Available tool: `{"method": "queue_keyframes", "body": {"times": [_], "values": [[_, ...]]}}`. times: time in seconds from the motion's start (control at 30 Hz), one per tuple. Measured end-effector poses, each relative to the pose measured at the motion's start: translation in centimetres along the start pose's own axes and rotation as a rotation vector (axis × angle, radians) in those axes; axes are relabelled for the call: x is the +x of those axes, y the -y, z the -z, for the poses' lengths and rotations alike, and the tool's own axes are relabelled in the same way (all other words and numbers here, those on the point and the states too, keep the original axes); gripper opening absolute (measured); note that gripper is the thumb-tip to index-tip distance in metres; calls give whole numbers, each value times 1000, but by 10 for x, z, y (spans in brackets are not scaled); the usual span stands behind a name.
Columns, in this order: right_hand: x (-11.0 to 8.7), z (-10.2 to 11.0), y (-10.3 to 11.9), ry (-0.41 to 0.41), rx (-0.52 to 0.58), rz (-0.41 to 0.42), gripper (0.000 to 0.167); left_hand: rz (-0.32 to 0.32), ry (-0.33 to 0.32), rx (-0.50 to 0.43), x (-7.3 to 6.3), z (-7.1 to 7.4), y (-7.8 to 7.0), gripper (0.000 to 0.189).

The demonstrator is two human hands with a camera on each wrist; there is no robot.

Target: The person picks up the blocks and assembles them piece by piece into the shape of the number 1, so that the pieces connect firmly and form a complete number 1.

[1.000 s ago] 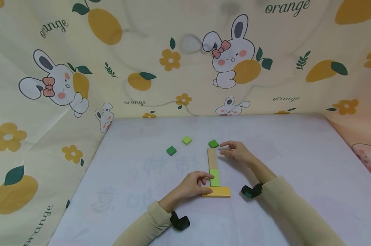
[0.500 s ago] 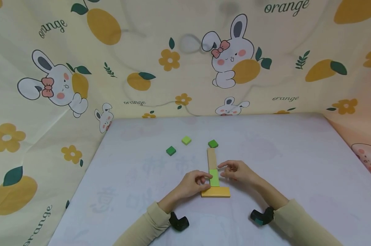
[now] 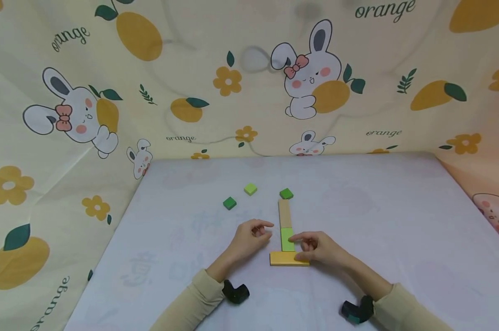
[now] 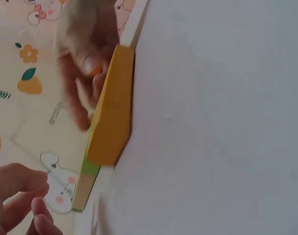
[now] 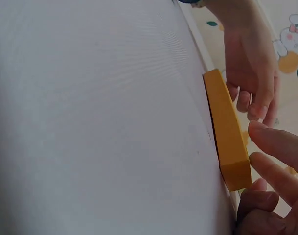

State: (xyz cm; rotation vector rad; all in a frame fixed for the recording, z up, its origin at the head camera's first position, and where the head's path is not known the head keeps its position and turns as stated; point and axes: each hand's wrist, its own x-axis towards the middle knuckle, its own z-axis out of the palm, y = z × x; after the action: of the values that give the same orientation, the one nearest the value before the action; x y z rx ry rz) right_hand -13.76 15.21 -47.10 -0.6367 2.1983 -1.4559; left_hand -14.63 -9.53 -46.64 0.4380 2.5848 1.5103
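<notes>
On the white table lies a column of wooden blocks. An orange-yellow block (image 3: 280,260) lies crosswise at its near end, followed by a light green block (image 3: 286,233), a plain wood block (image 3: 284,214) and a green block (image 3: 286,193) set cornerwise. My right hand (image 3: 325,250) is at the near end, index fingertip at the light green block and thumb over the orange-yellow one. My left hand (image 3: 247,239) stands apart, just left of the column, with bent fingers holding nothing. In the left wrist view the orange-yellow block (image 4: 112,107) partly hides the others.
A dark green block (image 3: 230,203) and a lime green block (image 3: 250,189) lie to the left of the column's far end. A printed cloth (image 3: 216,115) hangs behind and beside the table. Each wrist carries a black camera mount (image 3: 236,292).
My right hand has come back from the green block at the far end to the near blocks. My left hand has pulled away from them, leftward and slightly forward. The blocks look unmoved.
</notes>
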Motion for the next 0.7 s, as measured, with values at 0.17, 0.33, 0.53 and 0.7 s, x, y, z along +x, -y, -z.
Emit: {"method": "queue_keyframes", "body": {"times": [0.17,0.33,0.53,0.7], "values": [[-1,-3,2,-17,-23,-20,43,0,-101,7,5,11,6,23],[-2,-4,2,-20,-44,-14,44,27,-192,4,10,23,12,25],[-2,-3,2,-17,-41,-17,44,83,-289,3,19,37,20,29],[-2,-2,3,-19,-42,-15,43,148,-362,46,27,45,29,31]]}}
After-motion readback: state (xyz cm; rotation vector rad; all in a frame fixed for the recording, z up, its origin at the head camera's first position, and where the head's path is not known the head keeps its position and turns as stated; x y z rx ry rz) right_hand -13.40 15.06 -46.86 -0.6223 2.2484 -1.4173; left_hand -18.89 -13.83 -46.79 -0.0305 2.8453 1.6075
